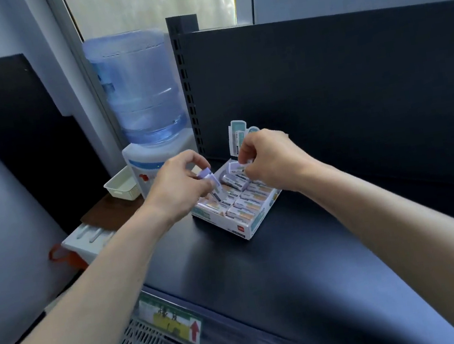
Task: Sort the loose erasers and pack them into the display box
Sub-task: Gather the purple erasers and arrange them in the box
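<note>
Cardboard display box (252, 228) sits open on the black shelf (278, 275), with rows of wrapped erasers (243, 206) lying flat inside. Over its left end the left hand (174, 192) curls round a purple eraser (207, 174), tilted downward. Over the far end the right hand (272, 162) pinches a second eraser (247, 161) between thumb and fingertips. Left of the box stand a water cooler (146, 101) and a cream basket (121, 186).

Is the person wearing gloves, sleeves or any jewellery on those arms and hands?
No. The left hand and right hand are bare, without gloves. The left forearm and right forearm are uncovered to the picture's edge, so no sleeve shows. No watch, bracelet or ring is visible.
</note>
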A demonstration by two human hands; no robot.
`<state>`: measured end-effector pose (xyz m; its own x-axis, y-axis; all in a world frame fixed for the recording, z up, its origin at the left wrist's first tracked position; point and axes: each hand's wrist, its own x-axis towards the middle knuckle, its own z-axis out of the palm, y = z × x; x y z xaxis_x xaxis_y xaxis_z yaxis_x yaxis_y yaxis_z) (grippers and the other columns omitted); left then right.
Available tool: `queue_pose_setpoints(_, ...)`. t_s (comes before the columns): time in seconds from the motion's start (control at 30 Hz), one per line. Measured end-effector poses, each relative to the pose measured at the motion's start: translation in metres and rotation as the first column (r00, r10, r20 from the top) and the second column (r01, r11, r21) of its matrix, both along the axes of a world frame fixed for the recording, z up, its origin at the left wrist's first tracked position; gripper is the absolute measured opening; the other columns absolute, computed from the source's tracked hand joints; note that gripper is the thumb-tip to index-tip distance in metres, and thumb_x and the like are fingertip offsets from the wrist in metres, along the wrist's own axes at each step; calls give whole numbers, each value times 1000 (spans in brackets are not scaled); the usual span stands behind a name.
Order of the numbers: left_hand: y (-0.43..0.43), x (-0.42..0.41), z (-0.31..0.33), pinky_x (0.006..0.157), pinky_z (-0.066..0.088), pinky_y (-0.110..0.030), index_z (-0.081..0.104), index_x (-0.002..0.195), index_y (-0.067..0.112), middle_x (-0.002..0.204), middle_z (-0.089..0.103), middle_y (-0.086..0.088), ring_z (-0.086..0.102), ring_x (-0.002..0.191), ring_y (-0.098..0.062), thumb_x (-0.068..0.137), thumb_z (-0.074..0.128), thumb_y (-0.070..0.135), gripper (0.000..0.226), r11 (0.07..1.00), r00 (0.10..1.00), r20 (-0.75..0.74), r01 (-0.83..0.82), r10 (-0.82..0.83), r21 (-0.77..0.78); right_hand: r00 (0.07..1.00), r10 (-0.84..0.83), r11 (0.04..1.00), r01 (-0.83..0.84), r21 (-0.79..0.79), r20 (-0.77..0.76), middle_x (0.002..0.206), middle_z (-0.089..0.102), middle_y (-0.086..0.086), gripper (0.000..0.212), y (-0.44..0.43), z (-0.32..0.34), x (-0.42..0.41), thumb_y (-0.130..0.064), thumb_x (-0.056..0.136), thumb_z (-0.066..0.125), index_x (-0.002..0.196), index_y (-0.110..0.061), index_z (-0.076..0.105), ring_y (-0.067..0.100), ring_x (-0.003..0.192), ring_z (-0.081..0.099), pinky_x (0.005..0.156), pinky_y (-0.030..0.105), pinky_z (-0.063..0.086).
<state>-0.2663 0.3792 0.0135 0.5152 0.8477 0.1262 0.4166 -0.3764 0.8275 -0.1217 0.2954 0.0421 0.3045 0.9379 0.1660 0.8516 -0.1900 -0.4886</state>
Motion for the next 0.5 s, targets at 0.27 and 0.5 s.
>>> queue_pose_setpoints(0.27, 30, 8, -7, 48, 46, -18, 58, 91, 19, 65, 58, -8, 49, 51, -15, 85, 66, 6, 16, 974, 972, -64, 225, -225, -5, 991, -106, 992, 99, -84, -76, 87, 60, -3, 15, 25, -17, -5, -5, 82, 66, 88, -18, 61, 12, 76, 55, 52, 15, 40)
queue_pose_setpoints(0.5, 58, 5, -15, 59, 50, -20, 61, 87, 13, 75, 67, -3, 59, 60, -12, 77, 75, 12, 17, 929, 920, -154, 368, -360, 29, 979, -182, 971, 163, -177, -96, 77, 57, -8, 18, 37, -21, -16, -5, 77, 70, 87, -19, 65, 6, 69, 53, 53, 16, 40)
